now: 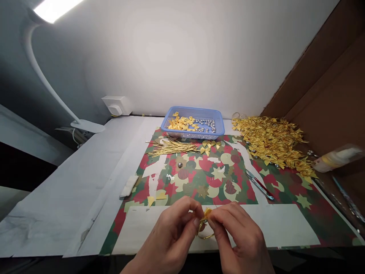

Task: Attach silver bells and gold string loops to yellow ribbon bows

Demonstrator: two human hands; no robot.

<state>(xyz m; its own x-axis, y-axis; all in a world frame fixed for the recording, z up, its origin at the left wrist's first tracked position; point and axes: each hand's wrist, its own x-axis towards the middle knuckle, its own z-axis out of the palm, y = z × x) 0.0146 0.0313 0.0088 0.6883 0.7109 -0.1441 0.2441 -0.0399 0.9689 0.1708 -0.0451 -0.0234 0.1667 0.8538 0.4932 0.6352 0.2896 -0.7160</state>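
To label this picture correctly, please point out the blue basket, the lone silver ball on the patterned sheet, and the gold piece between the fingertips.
Blue basket (199, 113): head view, far wall's inner side.
Silver ball (180, 165): head view, its middle.
Gold piece (207, 211): head view, upper part.

pale wall (182, 57) | lit white lamp (55, 10) | white-covered table (74, 182) | brown panel (333, 87) at right
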